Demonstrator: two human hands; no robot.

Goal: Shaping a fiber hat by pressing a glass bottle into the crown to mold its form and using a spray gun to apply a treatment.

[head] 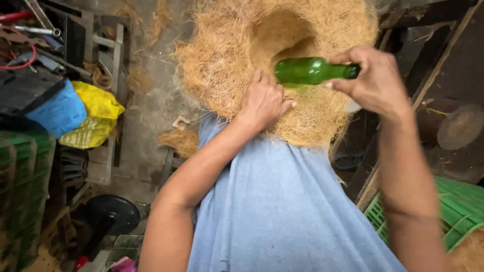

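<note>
Coir fibre basket [227, 55] already showed a hollow; the left hand [263, 100] pressed flat on its rim while the right hand [375, 80] gripped a green bottle [307, 71], shaping seemingly unfinished.

One green bottle [307, 71], one fibre nest [237, 55], two hands.

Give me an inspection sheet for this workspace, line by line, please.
Surface: grey concrete floor, strewn with loose fibre.
Job's things: coir fibre nest with a hollow centre; green glass bottle held sideways over it.
Clutter: yellow bag, blue cloth, green crate, black stand.
Grippers: left hand pressed on the fibre; right hand grips the bottle's neck.
Cables: red wire at the upper left.
Surroundings: wooden frames, tools.
</note>
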